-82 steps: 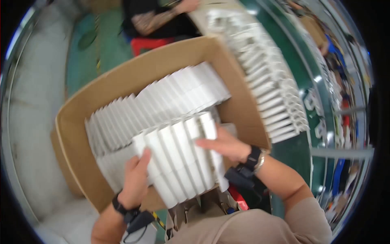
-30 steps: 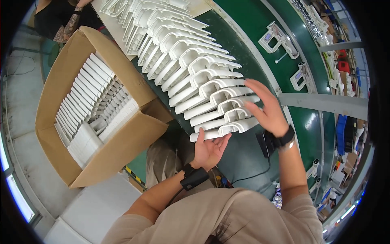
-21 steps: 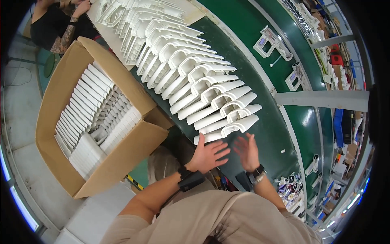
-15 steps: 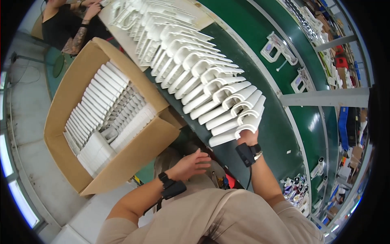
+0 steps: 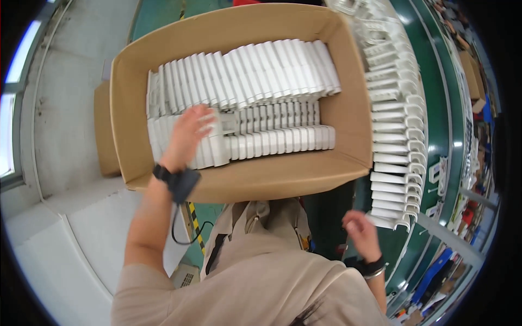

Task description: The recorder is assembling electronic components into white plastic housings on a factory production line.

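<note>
White plastic parts (image 5: pixel 272 70) stand packed in ranks inside an open cardboard box (image 5: pixel 283 182), one long rank along the far side and another along the near side. More parts of a like white colour form a long row (image 5: pixel 390 146) on the table (image 5: pixel 392 244) at the right, set one behind another with their hooked ends toward the green surface beyond.

The left hand (image 5: pixel 187 133) is over the left end of the near rank, its fingers slightly apart; blur hides whether they touch the parts, and none is visibly gripped. The right hand (image 5: pixel 362 233) hangs beside the near end of the table row, fingers loosely curled; whether they are closed cannot be told, though no part shows in it.

As for progress, things look partway along: both ranks in the box are well filled, the far one running nearly the full length, while the table row is long and close-set too. Parts thus remain in both places, and too many overlap to count.
</note>
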A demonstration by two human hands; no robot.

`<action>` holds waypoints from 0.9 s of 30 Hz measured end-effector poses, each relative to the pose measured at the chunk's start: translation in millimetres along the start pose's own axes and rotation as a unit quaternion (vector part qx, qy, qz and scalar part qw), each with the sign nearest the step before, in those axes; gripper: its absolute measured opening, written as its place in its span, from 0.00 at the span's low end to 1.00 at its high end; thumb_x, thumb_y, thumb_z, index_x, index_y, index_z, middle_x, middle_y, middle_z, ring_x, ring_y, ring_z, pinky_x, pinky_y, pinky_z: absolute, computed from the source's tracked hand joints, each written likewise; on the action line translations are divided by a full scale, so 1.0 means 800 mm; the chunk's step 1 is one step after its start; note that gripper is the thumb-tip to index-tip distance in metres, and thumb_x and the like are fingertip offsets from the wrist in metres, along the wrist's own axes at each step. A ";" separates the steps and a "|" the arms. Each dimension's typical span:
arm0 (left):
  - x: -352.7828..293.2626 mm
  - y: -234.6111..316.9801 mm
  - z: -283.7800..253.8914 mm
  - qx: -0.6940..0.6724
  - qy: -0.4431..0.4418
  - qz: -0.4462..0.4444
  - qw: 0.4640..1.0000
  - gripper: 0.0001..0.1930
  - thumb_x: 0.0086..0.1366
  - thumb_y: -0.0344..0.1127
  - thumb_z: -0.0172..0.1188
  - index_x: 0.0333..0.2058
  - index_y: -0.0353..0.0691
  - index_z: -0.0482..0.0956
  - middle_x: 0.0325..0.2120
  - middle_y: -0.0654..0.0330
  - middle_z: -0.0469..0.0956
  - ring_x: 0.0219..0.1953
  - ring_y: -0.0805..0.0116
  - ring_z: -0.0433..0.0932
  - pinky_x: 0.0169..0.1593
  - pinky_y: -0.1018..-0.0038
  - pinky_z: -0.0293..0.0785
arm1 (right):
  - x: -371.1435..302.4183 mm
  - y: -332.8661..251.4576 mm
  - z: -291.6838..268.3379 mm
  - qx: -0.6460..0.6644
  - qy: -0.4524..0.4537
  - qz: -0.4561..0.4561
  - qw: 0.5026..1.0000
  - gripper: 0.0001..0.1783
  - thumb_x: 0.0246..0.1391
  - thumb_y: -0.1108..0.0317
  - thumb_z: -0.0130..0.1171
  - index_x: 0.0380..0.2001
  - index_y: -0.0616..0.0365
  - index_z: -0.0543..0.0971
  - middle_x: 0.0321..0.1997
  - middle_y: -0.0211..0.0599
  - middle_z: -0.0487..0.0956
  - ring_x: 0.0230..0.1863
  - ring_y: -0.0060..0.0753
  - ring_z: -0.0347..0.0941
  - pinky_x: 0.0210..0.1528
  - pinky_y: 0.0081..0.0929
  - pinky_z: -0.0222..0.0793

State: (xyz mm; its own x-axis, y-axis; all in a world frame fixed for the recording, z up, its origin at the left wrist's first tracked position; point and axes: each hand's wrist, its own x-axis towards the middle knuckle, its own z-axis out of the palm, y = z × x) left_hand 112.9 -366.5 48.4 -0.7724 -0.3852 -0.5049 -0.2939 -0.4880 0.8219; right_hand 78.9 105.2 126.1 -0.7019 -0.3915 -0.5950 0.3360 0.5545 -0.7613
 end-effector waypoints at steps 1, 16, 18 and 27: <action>0.013 0.011 -0.050 0.046 0.103 -0.047 0.992 0.23 0.65 0.47 0.50 0.52 0.38 0.64 0.48 0.57 0.70 0.50 0.63 0.69 0.50 0.62 0.67 | 0.033 -0.057 0.011 -0.051 -0.005 -0.078 0.996 0.14 0.56 0.63 0.54 0.42 0.60 0.73 0.38 0.32 0.75 0.38 0.21 0.70 0.43 0.20 0.66; 0.103 -0.129 -0.198 0.474 0.096 -0.233 0.844 0.33 0.54 0.53 0.58 0.47 0.26 0.68 0.48 0.38 0.68 0.51 0.44 0.67 0.54 0.60 0.65 | 0.459 -0.030 0.392 -0.158 -0.297 0.087 0.938 0.54 0.46 0.39 0.58 0.61 0.73 0.52 0.54 0.63 0.67 0.55 0.48 0.67 0.57 0.33 0.62; 0.095 -0.142 -0.209 0.541 0.110 -0.039 0.833 0.32 0.55 0.52 0.58 0.48 0.28 0.68 0.47 0.39 0.69 0.52 0.46 0.68 0.54 0.62 0.64 | 0.447 -0.036 0.400 -0.075 -0.270 0.110 0.954 0.54 0.47 0.43 0.59 0.61 0.75 0.49 0.54 0.61 0.67 0.54 0.47 0.67 0.56 0.32 0.62; 0.129 -0.141 -0.215 0.046 0.024 -0.274 0.960 0.33 0.56 0.48 0.63 0.54 0.33 0.63 0.49 0.52 0.70 0.50 0.61 0.69 0.53 0.65 0.66 | 0.448 -0.044 0.438 0.045 -0.257 0.098 0.961 0.42 0.49 0.53 0.63 0.58 0.65 0.55 0.57 0.47 0.66 0.57 0.36 0.62 0.57 0.35 0.61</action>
State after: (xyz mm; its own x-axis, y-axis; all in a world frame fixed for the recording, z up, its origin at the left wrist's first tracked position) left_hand 163.6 -485.9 -141.8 -0.4625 -0.1269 -0.8775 -0.6986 -0.5572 0.4488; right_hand 35.7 -311.6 -150.8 -0.2255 -0.6091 -0.7603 0.4990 0.5980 -0.6272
